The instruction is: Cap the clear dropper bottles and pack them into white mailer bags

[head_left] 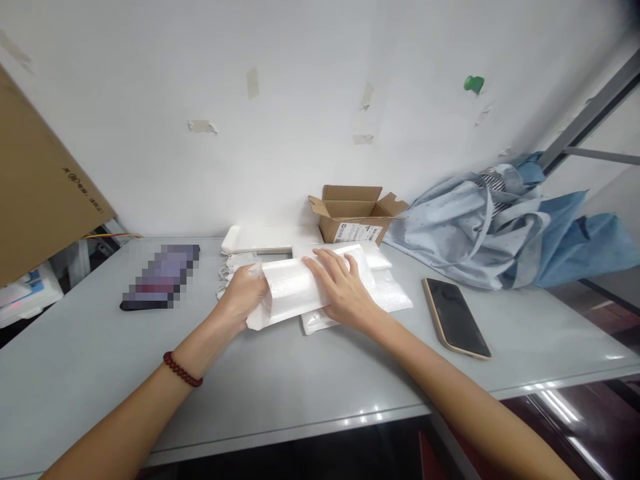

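Note:
A white padded pouch (pixel 290 287) lies on top of a small stack of similar white pouches (pixel 390 297) in the middle of the grey table (pixel 280 373). My left hand (pixel 243 297), with a dark red bead bracelet at the wrist, grips the pouch's left end, fingers curled round it. My right hand (pixel 343 290) rests flat on the pouch's right part, fingers stretched out toward the left. A few small white items (pixel 231 267) sit just behind my left hand.
An open brown cardboard box (pixel 355 213) stands behind the stack, a flat white tray (pixel 260 239) to its left. A phone (pixel 455 317) lies face up at the right, a dark device (pixel 161 277) at the left. Blue fabric bag (pixel 495 227) at back right; large cardboard sheet (pixel 35 187) at left.

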`<state>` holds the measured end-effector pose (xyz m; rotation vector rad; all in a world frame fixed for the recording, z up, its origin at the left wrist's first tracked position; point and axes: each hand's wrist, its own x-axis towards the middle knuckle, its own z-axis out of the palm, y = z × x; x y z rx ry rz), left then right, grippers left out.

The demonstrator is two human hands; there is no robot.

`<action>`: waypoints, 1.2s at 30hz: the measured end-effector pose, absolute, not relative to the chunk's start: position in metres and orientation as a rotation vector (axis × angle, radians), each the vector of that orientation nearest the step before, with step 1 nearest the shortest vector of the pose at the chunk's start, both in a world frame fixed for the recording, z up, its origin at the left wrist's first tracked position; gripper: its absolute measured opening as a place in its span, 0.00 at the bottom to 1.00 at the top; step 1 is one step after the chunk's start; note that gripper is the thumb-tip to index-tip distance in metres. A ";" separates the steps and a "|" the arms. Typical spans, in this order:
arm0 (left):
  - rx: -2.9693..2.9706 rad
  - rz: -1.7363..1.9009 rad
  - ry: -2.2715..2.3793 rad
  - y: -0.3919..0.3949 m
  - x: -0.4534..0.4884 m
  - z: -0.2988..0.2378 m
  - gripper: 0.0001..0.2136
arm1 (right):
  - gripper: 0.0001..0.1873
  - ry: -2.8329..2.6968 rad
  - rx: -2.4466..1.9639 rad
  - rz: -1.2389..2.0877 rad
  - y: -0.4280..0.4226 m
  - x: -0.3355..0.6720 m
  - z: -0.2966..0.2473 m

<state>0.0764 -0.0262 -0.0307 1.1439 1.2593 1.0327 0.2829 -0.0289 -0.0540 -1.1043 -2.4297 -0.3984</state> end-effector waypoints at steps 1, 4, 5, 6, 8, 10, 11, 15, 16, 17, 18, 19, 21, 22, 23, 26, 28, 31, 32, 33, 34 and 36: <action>1.139 1.032 1.243 -0.027 0.077 -0.030 0.08 | 0.44 -2.437 -1.113 -0.402 -0.028 0.284 -0.054; 1.180 1.041 1.202 -0.030 0.081 -0.029 0.10 | 0.45 -2.452 -1.108 -0.438 -0.027 0.284 -0.054; 1.190 1.047 1.201 -0.030 0.082 -0.029 0.11 | 0.45 -2.452 -1.098 -0.460 -0.028 0.283 -0.054; 1.189 1.046 1.200 -0.030 0.082 -0.030 0.11 | 0.45 -2.453 -1.084 -0.484 -0.028 0.283 -0.054; 1.164 1.026 1.191 -0.029 0.080 -0.033 0.12 | 0.43 -2.446 -1.042 -0.534 -0.030 0.282 -0.054; 1.128 0.992 1.177 -0.028 0.078 -0.036 0.13 | 0.41 -2.426 -0.993 -0.573 -0.031 0.281 -0.055; 1.115 0.976 1.170 -0.027 0.077 -0.037 0.13 | 0.40 -2.411 -0.971 -0.589 -0.032 0.281 -0.055; 1.100 0.906 1.128 -0.030 0.080 -0.036 0.16 | 0.33 -2.381 -0.897 -0.644 -0.036 0.279 -0.058; 1.101 0.889 1.108 -0.031 0.082 -0.036 0.16 | 0.32 -2.385 -0.875 -0.655 -0.037 0.278 -0.059; 1.102 0.874 1.085 -0.032 0.084 -0.035 0.16 | 0.31 -2.390 -0.852 -0.665 -0.037 0.277 -0.059; 1.102 0.861 1.063 -0.033 0.085 -0.034 0.16 | 0.30 -2.393 -0.832 -0.672 -0.038 0.276 -0.060; 1.101 0.851 1.045 -0.034 0.085 -0.033 0.16 | 0.29 -2.391 -0.819 -0.675 -0.038 0.276 -0.060; 1.100 0.830 1.020 -0.034 0.084 -0.031 0.16 | 0.28 -2.384 -0.824 -0.663 -0.037 0.276 -0.060; 1.096 0.821 1.021 -0.034 0.082 -0.029 0.16 | 0.28 -2.380 -0.839 -0.652 -0.036 0.277 -0.060; 1.089 0.813 1.031 -0.033 0.080 -0.028 0.16 | 0.28 -2.377 -0.856 -0.642 -0.035 0.278 -0.060; 1.082 0.790 1.059 -0.030 0.071 -0.024 0.14 | 0.26 -2.370 -0.870 -0.635 -0.032 0.282 -0.058; 1.094 0.749 1.054 -0.029 0.068 -0.023 0.13 | 0.25 -2.363 -0.851 -0.645 -0.031 0.284 -0.057; 1.102 0.692 1.007 -0.027 0.066 -0.026 0.12 | 0.24 -2.357 -0.861 -0.651 -0.031 0.284 -0.054; 1.093 0.688 0.990 -0.028 0.067 -0.027 0.13 | 0.24 -2.358 -0.871 -0.649 -0.031 0.284 -0.054; 1.079 0.690 0.973 -0.028 0.067 -0.028 0.13 | 0.24 -2.360 -0.881 -0.645 -0.032 0.283 -0.054; 1.061 0.697 0.957 -0.028 0.068 -0.028 0.15 | 0.23 -2.362 -0.887 -0.641 -0.032 0.282 -0.054; 1.028 0.718 0.924 -0.029 0.068 -0.028 0.18 | 0.24 -2.359 -0.890 -0.639 -0.032 0.280 -0.054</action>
